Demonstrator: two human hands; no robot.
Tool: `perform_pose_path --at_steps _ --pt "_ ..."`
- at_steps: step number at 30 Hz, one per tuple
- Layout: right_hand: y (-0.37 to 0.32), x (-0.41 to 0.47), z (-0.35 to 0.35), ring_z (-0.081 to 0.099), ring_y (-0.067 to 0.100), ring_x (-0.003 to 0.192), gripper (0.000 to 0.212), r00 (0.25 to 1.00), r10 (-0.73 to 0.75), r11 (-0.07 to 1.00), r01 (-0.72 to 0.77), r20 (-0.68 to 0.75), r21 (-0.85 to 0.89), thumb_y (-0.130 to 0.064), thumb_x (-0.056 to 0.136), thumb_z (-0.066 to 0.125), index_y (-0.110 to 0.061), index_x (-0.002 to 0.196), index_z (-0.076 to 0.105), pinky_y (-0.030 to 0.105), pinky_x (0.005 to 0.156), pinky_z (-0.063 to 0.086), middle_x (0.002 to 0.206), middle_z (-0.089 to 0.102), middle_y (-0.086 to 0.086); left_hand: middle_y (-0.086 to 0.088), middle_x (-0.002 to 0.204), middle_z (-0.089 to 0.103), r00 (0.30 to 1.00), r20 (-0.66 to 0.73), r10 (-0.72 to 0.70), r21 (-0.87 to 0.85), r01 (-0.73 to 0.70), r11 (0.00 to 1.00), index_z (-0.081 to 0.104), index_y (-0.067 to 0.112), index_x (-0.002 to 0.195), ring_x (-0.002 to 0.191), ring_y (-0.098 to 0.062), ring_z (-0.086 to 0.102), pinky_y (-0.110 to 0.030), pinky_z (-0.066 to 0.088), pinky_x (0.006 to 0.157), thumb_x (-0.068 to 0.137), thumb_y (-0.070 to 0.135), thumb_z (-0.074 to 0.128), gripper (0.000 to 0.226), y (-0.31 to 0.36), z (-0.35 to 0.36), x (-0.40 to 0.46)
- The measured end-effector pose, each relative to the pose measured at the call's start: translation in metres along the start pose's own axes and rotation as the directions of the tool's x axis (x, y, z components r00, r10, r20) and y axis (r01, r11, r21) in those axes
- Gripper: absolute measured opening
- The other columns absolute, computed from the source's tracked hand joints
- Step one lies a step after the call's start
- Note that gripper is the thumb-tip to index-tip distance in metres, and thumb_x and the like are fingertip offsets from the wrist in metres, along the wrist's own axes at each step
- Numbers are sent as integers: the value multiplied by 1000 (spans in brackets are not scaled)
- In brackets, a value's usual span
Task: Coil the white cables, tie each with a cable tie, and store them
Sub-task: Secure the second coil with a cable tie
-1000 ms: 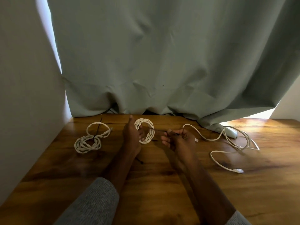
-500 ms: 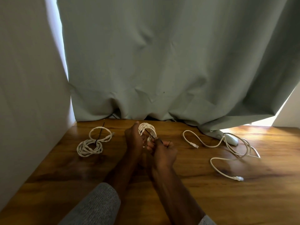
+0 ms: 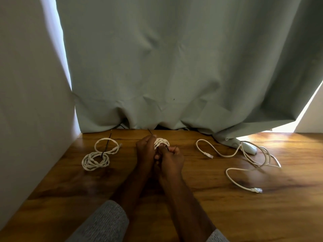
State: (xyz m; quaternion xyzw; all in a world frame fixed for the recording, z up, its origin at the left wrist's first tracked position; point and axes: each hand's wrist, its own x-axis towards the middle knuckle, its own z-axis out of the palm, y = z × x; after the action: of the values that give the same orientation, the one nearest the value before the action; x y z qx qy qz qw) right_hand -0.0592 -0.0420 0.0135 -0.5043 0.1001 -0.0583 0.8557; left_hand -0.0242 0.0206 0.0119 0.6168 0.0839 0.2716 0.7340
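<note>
At the middle back of the wooden table (image 3: 218,215), my left hand (image 3: 146,151) grips a small white cable coil (image 3: 161,142). A thin black cable tie (image 3: 150,132) sticks up behind that hand. My right hand (image 3: 172,158) is closed just in front of the coil, pinching the tie's other end. To the left lie two finished white coils (image 3: 97,160), a black tie standing across them. A loose white cable (image 3: 244,169) sprawls on the right with plugs at both ends.
A grey-green curtain (image 3: 174,67) hangs along the table's back edge, draped onto the wood at the right. A white wall (image 3: 31,102) borders the table on the left. A white rounded object (image 3: 250,148) sits under the curtain's hem.
My right hand has moved left from beside the coil and closed against my left hand at the coil. The tie's tip now points up behind the left hand.
</note>
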Motion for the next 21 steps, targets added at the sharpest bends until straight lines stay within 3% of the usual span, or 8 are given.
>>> perform_pose_path --at_steps 2,5,7,9,11,17,21 --pt "-6 2 -6 64 15 47 13 991 -119 973 129 64 -191 -6 91 71 -1 93 60 25 43 48 67 71 11 -18 70 61 1000 -24 -18 -46 17 999 62 -16 82 62 -20 57 -24 44 51 94 7 55 27 -2 -4 4" --pt "-11 11 -19 71 19 58 7 902 -371 781 432 223 -451 -11 88 75 -14 84 69 31 49 54 74 73 4 -7 63 63 997 -56 -58 -107 52 993 64 -4 70 59 -15 59 -25 47 55 94 5 56 27 -1 -11 10" --pt "-13 16 -26 72 16 67 10 840 -438 642 542 321 -542 -15 87 77 -23 83 73 37 59 60 78 73 -5 -1 60 66 995 -50 -83 -151 74 986 66 7 66 58 -15 62 -26 50 58 94 5 57 30 1 -16 15" --pt "-15 18 -29 71 11 74 4 815 -446 579 578 370 -575 -20 85 79 -22 88 76 40 65 62 83 74 -10 0 60 68 993 -36 -111 -204 102 974 68 10 67 60 -18 63 -28 51 60 94 5 56 30 3 -18 15" --pt "-17 19 -31 71 9 74 6 808 -446 571 588 385 -573 -18 85 80 -17 91 79 40 66 62 83 75 -9 0 59 68 991 -27 -131 -245 120 962 68 11 68 58 -16 64 -28 50 60 95 5 56 30 6 -18 14" --pt "-17 13 -28 71 4 69 8 808 -437 607 589 396 -533 -5 80 82 -11 84 80 18 63 55 77 75 -7 -5 63 68 982 16 -187 -281 184 942 71 13 63 61 -22 63 -28 51 57 95 9 56 35 6 -16 10" --pt "-16 13 -26 72 2 70 8 824 -431 662 566 367 -492 -4 81 81 -9 85 80 16 62 55 77 75 -8 -14 77 71 991 117 -70 -134 86 987 72 -5 85 67 -19 68 -24 54 57 96 4 50 26 3 -9 1"
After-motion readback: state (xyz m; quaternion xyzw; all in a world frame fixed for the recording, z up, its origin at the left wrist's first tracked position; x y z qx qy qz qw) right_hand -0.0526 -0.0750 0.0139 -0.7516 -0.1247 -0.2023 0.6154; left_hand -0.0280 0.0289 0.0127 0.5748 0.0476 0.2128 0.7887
